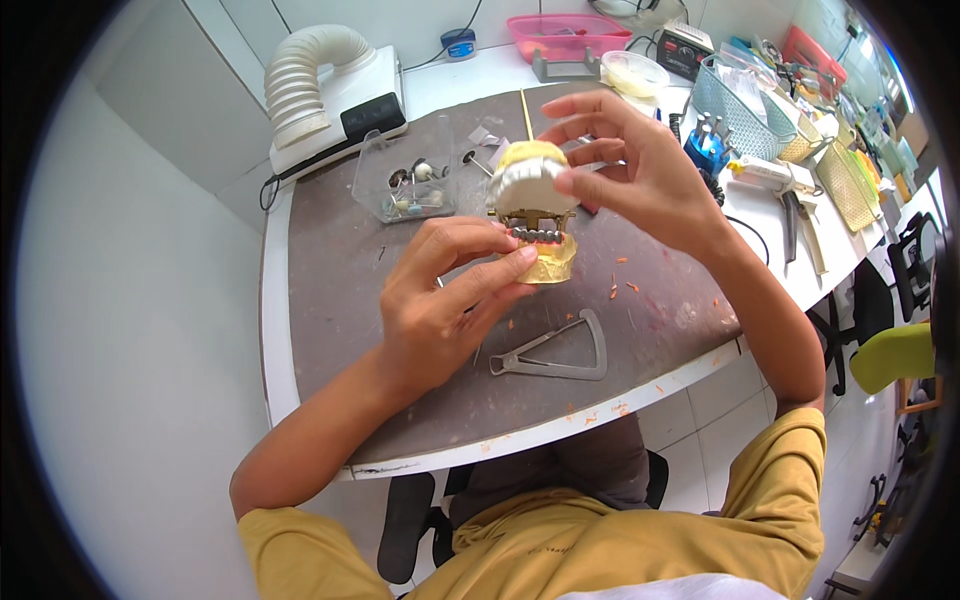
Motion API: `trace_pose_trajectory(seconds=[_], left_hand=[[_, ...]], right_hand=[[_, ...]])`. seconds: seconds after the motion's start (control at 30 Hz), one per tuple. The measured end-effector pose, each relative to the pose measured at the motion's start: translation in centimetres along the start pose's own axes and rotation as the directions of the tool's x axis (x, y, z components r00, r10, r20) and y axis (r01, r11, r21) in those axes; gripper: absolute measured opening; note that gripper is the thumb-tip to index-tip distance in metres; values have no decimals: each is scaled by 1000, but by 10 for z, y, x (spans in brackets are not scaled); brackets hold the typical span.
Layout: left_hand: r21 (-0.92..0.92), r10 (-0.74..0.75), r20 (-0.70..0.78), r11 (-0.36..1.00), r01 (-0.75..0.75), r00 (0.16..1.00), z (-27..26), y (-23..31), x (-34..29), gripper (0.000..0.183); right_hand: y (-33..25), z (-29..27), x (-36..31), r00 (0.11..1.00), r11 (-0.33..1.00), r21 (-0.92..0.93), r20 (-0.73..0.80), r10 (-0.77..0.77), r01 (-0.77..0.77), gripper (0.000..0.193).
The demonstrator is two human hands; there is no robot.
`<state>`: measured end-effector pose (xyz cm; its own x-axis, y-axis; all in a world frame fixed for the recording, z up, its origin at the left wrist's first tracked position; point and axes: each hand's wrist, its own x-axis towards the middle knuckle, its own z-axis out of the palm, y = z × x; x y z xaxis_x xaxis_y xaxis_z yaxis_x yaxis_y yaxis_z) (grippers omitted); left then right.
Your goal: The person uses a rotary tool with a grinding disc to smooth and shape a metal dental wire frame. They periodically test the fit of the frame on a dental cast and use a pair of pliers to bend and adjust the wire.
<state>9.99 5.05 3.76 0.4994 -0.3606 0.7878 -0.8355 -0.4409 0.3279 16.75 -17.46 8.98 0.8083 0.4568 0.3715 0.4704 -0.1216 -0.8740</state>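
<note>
Hands grip a dental model [535, 215] mid-table: left hand [440, 305] low, right hand [630, 165] on top; caliper [555, 350] near the front edge, bare mat [330, 300] leftward

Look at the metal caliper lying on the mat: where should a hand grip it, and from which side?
Grip the metal caliper on its curved scale arc at the right end, probably coming from above. It lies flat and clear of both hands, and the arc is its broadest part; the left tips taper thin.

A curved white-edged workbench with a grey-brown mat [330, 270] stood against plain white walls [130, 300], pale floor tiles [720, 460] gleaming below, brightly lit.
</note>
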Motion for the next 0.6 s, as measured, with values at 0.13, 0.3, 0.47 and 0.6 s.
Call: trace_pose_trajectory(seconds=[0.13,0.3,0.47,0.6], left_hand=[[-1,20,-6,1000,-20,1000,-1,1,2,35],[9,22,1,1000,-22,1000,-1,1,2,35],[8,24,3,1000,-24,1000,0,1,2,35],[13,15,12,1000,-15,1000,-1,1,3,35]], right_hand=[[4,0,-8,993,973,-204,76,-90,104,40],[-2,-1,-13,993,995,-103,121,0,13,43],[4,0,-15,988,978,-154,83,-127,139,38],[6,-1,-15,985,978,-133,85,-153,163,35]])
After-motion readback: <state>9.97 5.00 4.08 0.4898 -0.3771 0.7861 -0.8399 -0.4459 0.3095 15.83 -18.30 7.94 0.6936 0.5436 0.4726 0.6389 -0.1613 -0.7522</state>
